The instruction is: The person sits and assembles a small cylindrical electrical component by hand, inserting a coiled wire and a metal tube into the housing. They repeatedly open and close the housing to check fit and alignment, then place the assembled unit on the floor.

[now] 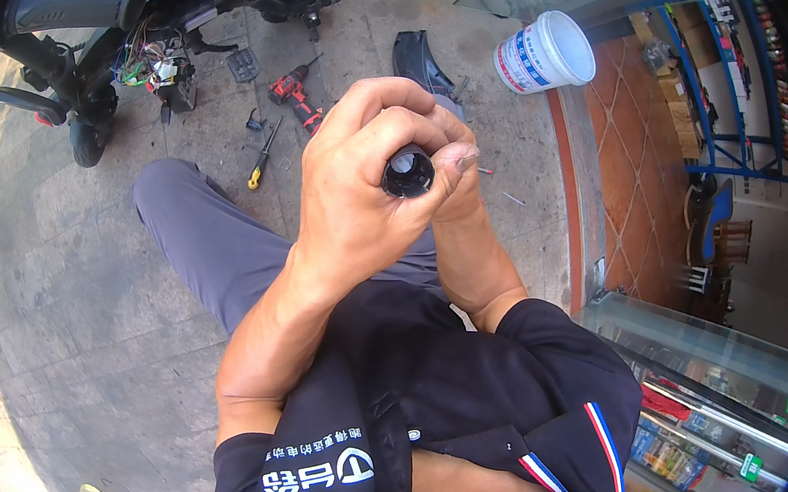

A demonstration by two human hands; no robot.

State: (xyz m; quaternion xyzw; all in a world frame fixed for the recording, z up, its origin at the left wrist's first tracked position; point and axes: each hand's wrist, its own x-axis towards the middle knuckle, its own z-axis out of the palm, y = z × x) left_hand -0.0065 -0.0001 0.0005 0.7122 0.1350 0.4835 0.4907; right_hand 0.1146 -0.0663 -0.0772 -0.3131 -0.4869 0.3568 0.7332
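My left hand (352, 157) is closed around a short black tube (406, 173), its round end turned up toward me. The end looks hollow, with a notched inner rim. The left thumb lies along the tube's right side. Right behind and against it is my right hand (461, 199), mostly covered by the left one, so its fingers and what they grip are hidden. Both hands are raised in front of my chest, above my legs.
A red and black cordless drill (295, 95) and a yellow-handled screwdriver (257, 172) lie on the paving. Beyond are a black curved panel (420, 61), a white bucket (543, 52) and a vehicle part with loose wires (162, 69). A glass display case (704, 404) stands right.
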